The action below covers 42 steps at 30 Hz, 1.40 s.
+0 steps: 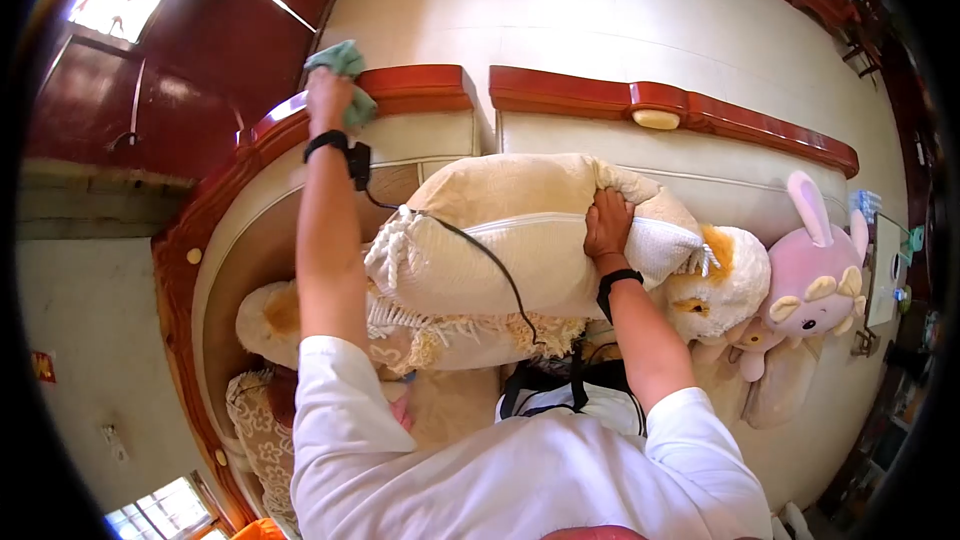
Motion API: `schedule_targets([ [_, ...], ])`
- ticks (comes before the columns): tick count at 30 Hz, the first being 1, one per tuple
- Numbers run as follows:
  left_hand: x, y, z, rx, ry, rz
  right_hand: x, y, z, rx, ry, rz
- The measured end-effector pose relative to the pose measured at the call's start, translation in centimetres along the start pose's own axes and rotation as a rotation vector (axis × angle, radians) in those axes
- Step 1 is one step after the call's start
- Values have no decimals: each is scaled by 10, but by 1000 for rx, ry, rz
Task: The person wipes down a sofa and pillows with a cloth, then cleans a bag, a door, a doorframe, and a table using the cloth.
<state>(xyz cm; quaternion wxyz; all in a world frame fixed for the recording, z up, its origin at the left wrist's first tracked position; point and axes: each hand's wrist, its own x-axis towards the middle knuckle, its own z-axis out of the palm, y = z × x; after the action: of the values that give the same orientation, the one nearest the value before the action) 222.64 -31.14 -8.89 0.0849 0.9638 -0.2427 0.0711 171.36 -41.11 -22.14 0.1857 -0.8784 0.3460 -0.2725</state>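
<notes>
My left hand [328,100] is closed on a green cloth [342,58], pressed to the red-brown wooden top rail [415,87] of the sofa. Part of the cloth hangs out beside the fingers. My right hand [608,225] rests on a cream cushion [500,265] with a white zip and tassels, its fingers bent over the folded upper part. Whether those fingers pinch the fabric is hard to make out. A black band with a cable circles my left wrist, and the cable [490,255] runs down across the cushion.
A pink rabbit plush [815,280] and a white-and-orange plush [720,285] sit to the right of the cushion. Another fringed cushion [450,345] lies below it. Dark red wooden panels [230,30] stand at upper left. Pale floor tiles [570,10] stretch behind the sofa.
</notes>
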Motion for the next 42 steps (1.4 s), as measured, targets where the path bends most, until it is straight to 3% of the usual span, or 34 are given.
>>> schedule_targets([
  [2, 0, 19, 26, -86, 13, 169, -1, -1, 2, 5, -19, -16],
  [3, -23, 54, 4, -205, -152, 87, -1, 0, 4, -21, 15, -13],
  [5, -30, 81, 37, -287, -174, 255, -1, 4, 11, -96, 32, -19],
  [6, -55, 106, 6, -230, -263, 281, 0, 0, 4, -66, -34, 5],
  [8, -57, 100, 39, -260, 127, 586, 1, -1, 4, -42, -5, -1],
  [9, -51, 86, 40, -246, 131, 562, 1, -1, 5, -27, -18, -20],
  [12, -32, 65, 33, -197, 147, 437, 2, 3, 6, -33, 5, -30],
  [14, -25, 33, 3, -21, 183, 111, 2, 1, 4, -51, 24, -30],
  [16, -18, 1, -25, -77, 79, -284, 0, -2, 5, -39, 26, -36],
  [18, 5, -53, 10, -187, 261, -543, 4, 1, 4, -40, 37, -40],
  [20, 30, -94, 42, -425, 161, -638, 3, 1, 6, -35, 24, -25],
  [21, 10, -79, 28, -292, 208, -476, 4, 1, 6, -47, 14, -28],
  [26, -33, -20, -4, -272, 132, -236, 2, 4, 7, -21, 11, -35],
  [29, -46, 4, -15, -266, -23, -86, 3, 1, 6, -36, 16, -28],
  [31, -59, 18, -7, -257, 27, 145, 2, 2, 8, 8, 50, -40],
  [32, -58, 21, -8, -266, 21, 158, 4, 5, 14, -32, 156, -111],
  [33, -56, 19, -5, -153, -21, 288, 1, 10, 18, -80, 252, -165],
  [34, -60, 21, -2, -48, -69, 437, 3, 6, 6, -27, 118, -99],
  [35, -65, 25, -13, -45, -73, 608, 10, -2, -3, -35, 94, -25],
  [36, -68, 35, -31, 30, -253, 637, 11, 3, -2, -73, 130, -42],
  [37, -76, 38, -48, 89, -231, 788, 15, 5, -3, -116, 140, -39],
  [39, -89, 51, -98, -74, -309, 792, 16, 13, -10, -310, 110, -201],
  [40, -67, 55, -97, 56, -243, 722, 14, 8, -15, -337, 90, -229],
  [42, -75, 68, -148, -178, -60, 719, 16, -7, -25, -231, -24, -72],
])
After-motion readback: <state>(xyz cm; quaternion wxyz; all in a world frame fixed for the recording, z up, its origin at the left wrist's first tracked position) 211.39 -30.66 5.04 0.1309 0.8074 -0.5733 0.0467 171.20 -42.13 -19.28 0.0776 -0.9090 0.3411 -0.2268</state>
